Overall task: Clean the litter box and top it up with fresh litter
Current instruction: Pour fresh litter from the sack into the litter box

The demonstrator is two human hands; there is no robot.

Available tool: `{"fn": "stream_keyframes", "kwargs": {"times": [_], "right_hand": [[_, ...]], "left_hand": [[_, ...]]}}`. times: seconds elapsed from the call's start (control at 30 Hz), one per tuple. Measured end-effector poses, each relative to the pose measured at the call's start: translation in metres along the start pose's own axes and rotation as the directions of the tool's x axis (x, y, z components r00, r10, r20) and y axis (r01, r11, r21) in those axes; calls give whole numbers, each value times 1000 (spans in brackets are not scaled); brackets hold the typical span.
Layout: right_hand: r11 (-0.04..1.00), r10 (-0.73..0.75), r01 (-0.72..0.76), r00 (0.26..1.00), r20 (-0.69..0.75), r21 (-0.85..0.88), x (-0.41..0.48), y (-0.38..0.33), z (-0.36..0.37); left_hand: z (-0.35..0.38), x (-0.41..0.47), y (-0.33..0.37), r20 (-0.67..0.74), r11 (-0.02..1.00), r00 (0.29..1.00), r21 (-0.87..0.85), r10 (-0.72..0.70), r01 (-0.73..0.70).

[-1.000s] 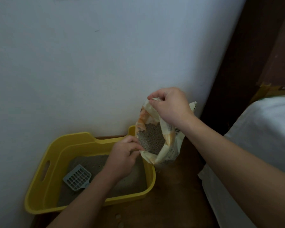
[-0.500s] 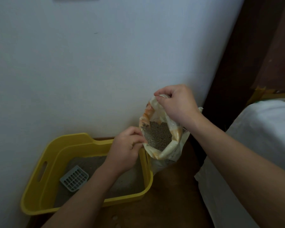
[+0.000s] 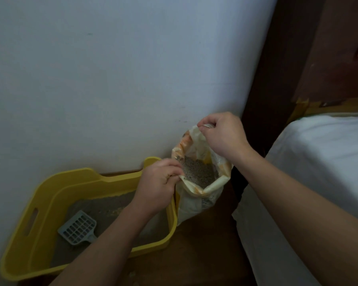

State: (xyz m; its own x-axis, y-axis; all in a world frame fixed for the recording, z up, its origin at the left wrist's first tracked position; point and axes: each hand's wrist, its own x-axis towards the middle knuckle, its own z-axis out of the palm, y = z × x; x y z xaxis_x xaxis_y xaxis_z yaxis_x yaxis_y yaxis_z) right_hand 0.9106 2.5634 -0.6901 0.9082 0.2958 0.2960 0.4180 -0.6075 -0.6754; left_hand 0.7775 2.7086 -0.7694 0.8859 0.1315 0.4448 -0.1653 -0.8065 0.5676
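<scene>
Your grip is a two-handed pinch on the mouth of the litter bag (image 3: 196,195): your left hand (image 3: 156,185) has its fingers pressed together on the near-left edge of the opening, and your right hand (image 3: 222,136) pinches the far top edge, pulled up higher. Between them the mouth is held wide, and grey fresh litter (image 3: 201,174) shows inside, filling the bag up to a little below the rim.

In the head view, take the litter box (image 3: 50,195) as your landmark. The bag is upright just beside the box's right wall, touching or nearly touching it, its mouth above the rim. Inside the box lies a thin layer of grey litter, with the blue-grey scoop (image 3: 78,228) resting on it toward the near-left part. The box is against the wall (image 3: 112,79); the white bed (image 3: 318,172) is well to the right of it.

The step in hand looks like getting ready to pour. To do it well, keep the left pinch low as the spout and tip the bag over the box's right rim, so the stream lands inside. Lift with the right hand slowly; loose grains run fast. Aim clear of the scoop, or take it out first, so it is not buried. A few grains already seem to lie on the floor (image 3: 194,254) near the box's front wall.
</scene>
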Motion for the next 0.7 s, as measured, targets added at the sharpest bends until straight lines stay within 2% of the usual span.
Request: {"fn": "stream_keyframes", "kwargs": {"times": [0.3,0.7], "right_hand": [[997,29,-20,993,112,-80,2,30,28],[996,84,-87,960,267,0,-7,82,82]], "left_hand": [[35,-7,-8,117,997,993,77,-24,15],[75,-30,-10,330,992,939,102,-98,68]]}}
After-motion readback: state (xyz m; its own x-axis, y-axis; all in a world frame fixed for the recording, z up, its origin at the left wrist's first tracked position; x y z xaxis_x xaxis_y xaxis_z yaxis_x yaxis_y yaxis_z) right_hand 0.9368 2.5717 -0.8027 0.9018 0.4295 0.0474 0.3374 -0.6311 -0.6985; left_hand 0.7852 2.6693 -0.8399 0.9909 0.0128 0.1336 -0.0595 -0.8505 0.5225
